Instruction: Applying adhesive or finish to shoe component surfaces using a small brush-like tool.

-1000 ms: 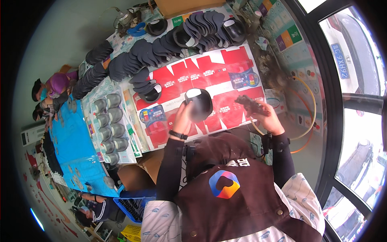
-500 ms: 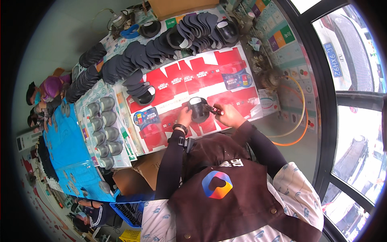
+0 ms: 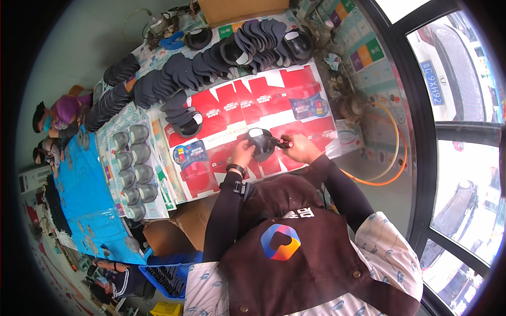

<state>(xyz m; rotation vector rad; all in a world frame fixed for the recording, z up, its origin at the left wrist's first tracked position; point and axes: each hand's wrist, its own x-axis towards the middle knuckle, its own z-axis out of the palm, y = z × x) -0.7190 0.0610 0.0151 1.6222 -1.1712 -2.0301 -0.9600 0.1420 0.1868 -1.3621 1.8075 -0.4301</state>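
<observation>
Black, glossy, rounded cup with a white patch near its upper edge: held over the front part of the red-and-white printed sheets on the worktable, near the person's body. Left hand pinches the cup's left edge between thumb and fingers. Right hand closed round a slender dark tool with a reddish end, its tip at the cup's right side (whether it touches or merely overlaps, cannot tell). Behind the sheets, a long overlapping row of dark grey, flat, rounded pads. Left of the sheets, grey domed pieces in two columns; beyond them, bright blue table covering. Right, an orange flexible hose loops near the wall.
</observation>
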